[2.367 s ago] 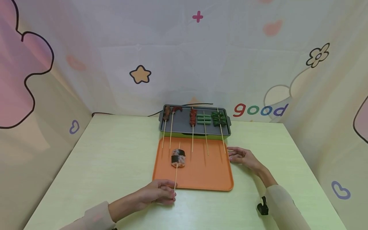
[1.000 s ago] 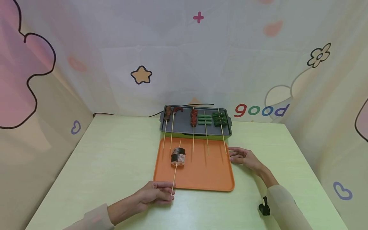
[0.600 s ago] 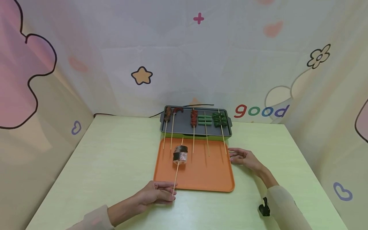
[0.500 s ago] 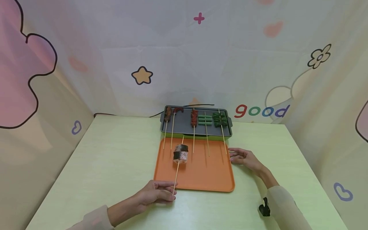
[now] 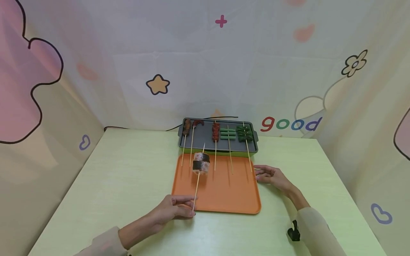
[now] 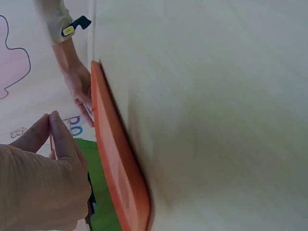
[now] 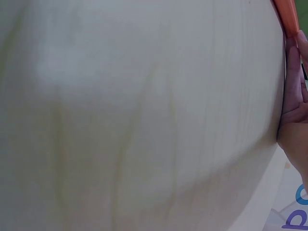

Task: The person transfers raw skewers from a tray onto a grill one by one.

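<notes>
My left hand [image 5: 168, 213] pinches the lower end of a wooden skewer between thumb and fingers. On that skewer is a thick piece of food with pale and black bands [image 5: 201, 163], tilted up over the orange tray [image 5: 224, 199]; its tip overlaps the grill's front edge in the head view. At the tray's right edge, my right hand [image 5: 273, 177] holds the rim; in the right wrist view the tray edge [image 7: 287, 17] meets its thumb and fingers. The left wrist view shows the left hand [image 6: 48, 178] close up, the food hidden.
Behind the tray stands a green grill with a dark pan [image 5: 205, 138]. Across it lie a brown skewer [image 5: 186, 127], a curled dark-red one [image 5: 198, 122], a red one [image 5: 215, 131], a light-green one [image 5: 227, 133] and a leafy green one [image 5: 244, 133]. A printed curtain [image 5: 198, 71] closes the back.
My left hand has raised the banded food skewer and moved it forward toward the grill, so its tip now reaches the pan's front edge. The right hand has stayed at the tray.
</notes>
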{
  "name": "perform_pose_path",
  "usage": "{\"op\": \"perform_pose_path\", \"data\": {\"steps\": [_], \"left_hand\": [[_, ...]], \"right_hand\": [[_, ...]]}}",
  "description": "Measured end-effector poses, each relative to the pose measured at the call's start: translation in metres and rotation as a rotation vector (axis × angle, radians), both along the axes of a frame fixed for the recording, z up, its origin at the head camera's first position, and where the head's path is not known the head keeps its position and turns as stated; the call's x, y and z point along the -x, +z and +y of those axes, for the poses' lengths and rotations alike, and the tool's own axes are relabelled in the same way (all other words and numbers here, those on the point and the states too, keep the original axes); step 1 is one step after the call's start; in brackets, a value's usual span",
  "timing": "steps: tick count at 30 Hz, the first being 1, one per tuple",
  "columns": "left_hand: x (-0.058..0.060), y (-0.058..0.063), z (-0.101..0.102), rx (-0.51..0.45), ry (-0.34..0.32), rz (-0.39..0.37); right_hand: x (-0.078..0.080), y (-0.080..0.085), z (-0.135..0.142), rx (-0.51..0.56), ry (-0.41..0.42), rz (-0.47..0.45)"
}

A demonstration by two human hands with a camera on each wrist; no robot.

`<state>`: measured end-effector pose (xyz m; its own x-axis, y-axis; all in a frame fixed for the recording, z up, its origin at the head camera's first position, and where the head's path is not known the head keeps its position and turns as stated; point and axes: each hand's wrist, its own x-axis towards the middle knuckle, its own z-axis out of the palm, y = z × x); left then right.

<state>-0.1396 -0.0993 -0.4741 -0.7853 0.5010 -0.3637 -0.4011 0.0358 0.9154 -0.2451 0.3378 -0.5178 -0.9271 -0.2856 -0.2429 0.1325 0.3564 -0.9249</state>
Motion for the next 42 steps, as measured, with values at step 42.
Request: {"op": "perform_pose_path", "data": {"steps": [42], "left_hand": [[0.147,0.049,0.031,-0.001,0.079,-0.148]], "right_hand": [[-0.001,-0.001,0.001,0.013,-0.009,0.004]]}}
